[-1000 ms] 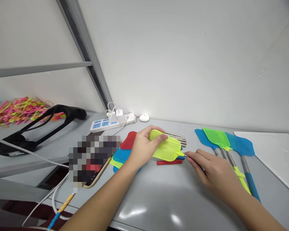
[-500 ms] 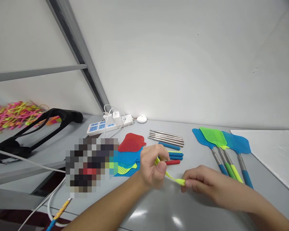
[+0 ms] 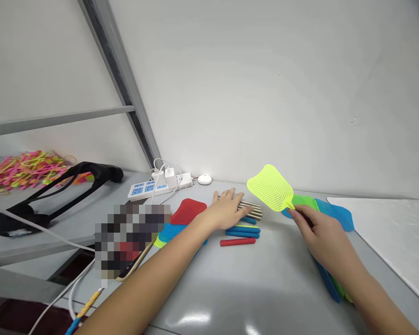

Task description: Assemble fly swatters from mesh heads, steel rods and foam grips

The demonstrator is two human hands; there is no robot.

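- From afar, I saw the metal rods [image 3: 254, 212] on the worktop [image 3: 251, 279] partly under my left hand [image 3: 226, 209], the nearer one, their long axes running crosswise.
- Its fingers were spread wide (contact I couldn't confirm).
- My right hand [image 3: 316, 228] pinched the yellow mesh head [image 3: 270, 187] by its neck, raised.
- Half a second earlier, both hands held it.
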